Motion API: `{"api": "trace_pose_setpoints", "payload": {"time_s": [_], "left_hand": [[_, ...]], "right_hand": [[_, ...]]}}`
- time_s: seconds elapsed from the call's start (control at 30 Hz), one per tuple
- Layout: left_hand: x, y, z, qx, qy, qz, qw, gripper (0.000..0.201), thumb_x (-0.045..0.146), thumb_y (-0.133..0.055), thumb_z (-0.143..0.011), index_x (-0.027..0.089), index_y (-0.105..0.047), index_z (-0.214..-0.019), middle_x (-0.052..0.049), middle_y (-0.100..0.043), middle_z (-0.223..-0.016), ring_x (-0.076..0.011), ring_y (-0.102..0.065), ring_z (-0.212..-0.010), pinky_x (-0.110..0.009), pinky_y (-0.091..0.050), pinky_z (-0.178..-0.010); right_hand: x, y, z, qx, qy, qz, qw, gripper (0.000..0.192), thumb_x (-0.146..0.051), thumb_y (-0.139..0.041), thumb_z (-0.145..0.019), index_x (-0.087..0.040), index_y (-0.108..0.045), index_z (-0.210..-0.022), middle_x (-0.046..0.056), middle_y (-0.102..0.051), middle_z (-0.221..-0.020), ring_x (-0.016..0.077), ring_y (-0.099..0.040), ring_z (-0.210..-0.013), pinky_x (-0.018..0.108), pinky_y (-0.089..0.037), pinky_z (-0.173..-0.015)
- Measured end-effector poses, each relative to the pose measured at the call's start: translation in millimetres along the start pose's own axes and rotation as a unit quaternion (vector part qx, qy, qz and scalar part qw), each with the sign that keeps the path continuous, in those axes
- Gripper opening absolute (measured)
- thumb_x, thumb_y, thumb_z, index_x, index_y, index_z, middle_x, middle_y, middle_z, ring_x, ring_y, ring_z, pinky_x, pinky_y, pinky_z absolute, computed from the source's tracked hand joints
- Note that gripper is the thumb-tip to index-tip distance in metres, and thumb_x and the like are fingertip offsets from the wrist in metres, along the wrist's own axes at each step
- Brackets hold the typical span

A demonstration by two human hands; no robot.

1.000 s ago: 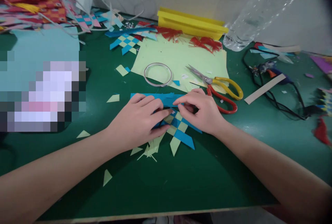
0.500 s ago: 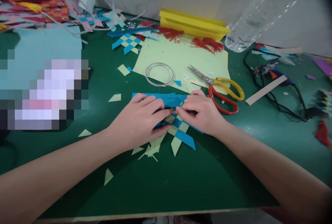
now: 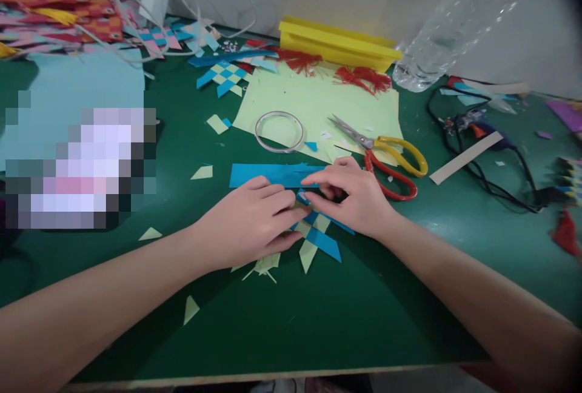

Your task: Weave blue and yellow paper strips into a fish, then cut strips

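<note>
A woven piece of blue and pale-green paper strips [image 3: 313, 230] lies flat on the green table, partly covered by my hands. My left hand [image 3: 254, 220] presses on its left side, fingers curled over it and thumb at its lower edge. Over its upper right, my right hand [image 3: 357, 196] hovers with thumb and forefinger apart, nothing visible held between them. A small whitish bit [image 3: 302, 195] shows on the weave by the right thumb tip. Just beyond both hands is a flat blue paper strip [image 3: 259, 174], its right end hidden by my right hand.
Scissors with yellow and red handles [image 3: 395, 165] lie on pale-green sheets [image 3: 318, 96], beside a tape ring [image 3: 279, 131]. Folded yellow paper [image 3: 339, 44], red tassels [image 3: 364, 79] and a clear bottle [image 3: 450, 35] are behind. A black cord [image 3: 482, 174] lies right; paper scraps [image 3: 191, 310] lie left.
My right thumb and forefinger have parted from a pinch. My left hand has shifted slightly towards me, uncovering more of the blue strip.
</note>
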State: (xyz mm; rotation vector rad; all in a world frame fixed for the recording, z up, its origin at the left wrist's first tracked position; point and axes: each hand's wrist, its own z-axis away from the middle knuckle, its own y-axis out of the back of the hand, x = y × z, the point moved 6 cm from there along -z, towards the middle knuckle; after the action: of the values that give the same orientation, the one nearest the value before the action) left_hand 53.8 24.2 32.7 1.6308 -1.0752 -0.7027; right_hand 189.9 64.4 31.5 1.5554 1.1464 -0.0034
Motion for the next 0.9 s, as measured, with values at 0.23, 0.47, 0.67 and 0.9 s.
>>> {"api": "trace_pose_setpoints", "payload": {"time_s": [0.23, 0.47, 0.67, 0.9], "left_hand": [[-1, -1.1, 0, -0.003, 0.004, 0.014, 1.0, 0.024, 0.027, -0.049, -0.099, 0.014, -0.064, -0.112, -0.004, -0.067, -0.083, -0.0173, -0.063, -0.078, -0.031, -0.035, -0.066], [-1, -0.5, 0, 0.0, 0.006, 0.026, 1.0, 0.022, 0.025, -0.049, -0.099, 0.014, -0.065, -0.108, -0.004, -0.07, -0.085, -0.0164, -0.063, -0.077, -0.031, -0.036, -0.065], [-5, 1.5, -1, 0.007, 0.028, 0.07, 0.997, 0.022, 0.028, -0.05, -0.097, 0.016, -0.067, -0.105, -0.004, -0.069, -0.085, -0.0168, -0.062, -0.075, -0.03, -0.037, -0.064], [-5, 1.1, -1, 0.008, 0.031, 0.084, 0.996, 0.024, 0.028, -0.047, -0.098, 0.016, -0.068, -0.103, -0.004, -0.069, -0.086, -0.0174, -0.063, -0.076, -0.031, -0.037, -0.064]], "right_hand": [[-1, -5, -2, -0.044, 0.018, 0.022, 0.999, 0.012, -0.021, -0.06, -0.091, -0.021, -0.069, -0.083, -0.002, -0.067, -0.074, 0.0115, -0.058, -0.07, 0.034, -0.035, -0.085], [-4, -1, -2, -0.069, 0.043, 0.068, 0.994, 0.012, -0.023, -0.062, -0.092, -0.021, -0.073, -0.086, -0.001, -0.069, -0.081, 0.0133, -0.061, -0.079, 0.037, -0.032, -0.09], [-10, -2, -3, -0.076, 0.053, 0.129, 0.987, 0.021, -0.023, -0.055, -0.096, -0.022, -0.074, -0.085, -0.001, -0.068, -0.08, 0.0132, -0.059, -0.076, 0.038, -0.031, -0.091], [-12, -3, -8, -0.101, 0.043, 0.129, 0.986, 0.019, -0.021, -0.058, -0.093, -0.02, -0.075, -0.083, 0.0, -0.067, -0.079, 0.0142, -0.059, -0.078, 0.037, -0.03, -0.091]]}}
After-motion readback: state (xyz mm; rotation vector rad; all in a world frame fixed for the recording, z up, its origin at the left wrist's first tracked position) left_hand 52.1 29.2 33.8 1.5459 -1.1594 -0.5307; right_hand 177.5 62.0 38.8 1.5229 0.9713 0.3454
